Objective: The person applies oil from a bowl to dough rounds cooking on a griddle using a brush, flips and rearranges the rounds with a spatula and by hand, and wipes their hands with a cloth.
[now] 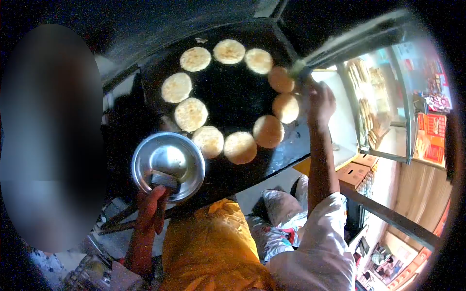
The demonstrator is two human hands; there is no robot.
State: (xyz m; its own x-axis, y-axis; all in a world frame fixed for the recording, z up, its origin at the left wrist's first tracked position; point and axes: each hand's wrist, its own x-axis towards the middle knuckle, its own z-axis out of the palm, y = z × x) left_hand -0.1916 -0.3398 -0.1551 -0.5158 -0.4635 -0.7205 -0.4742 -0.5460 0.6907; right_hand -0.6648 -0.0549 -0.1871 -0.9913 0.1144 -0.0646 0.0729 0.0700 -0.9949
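Note:
My left hand [154, 200] grips the near rim of a shiny metal bowl [195, 167], with the thumb over the edge. Inside the bowl, by the thumb, lies a grey rectangular piece [164, 179] whose kind I cannot make out. Several round flatbreads [240, 147] form a ring on a dark griddle [230, 94]; the bowl hangs over its near left part. Stretched out to the right, my right hand [321, 103] is smeared by motion beside the flatbreads at the ring's right side. Its fingers are not clear, nor whether they hold anything.
A glass case [383, 104] with bread inside stands to the right. Cardboard boxes [353, 173] sit below it, and stuffed sacks [281, 206] lie under the griddle's front edge. Another person [53, 140], blurred out, is close on the left.

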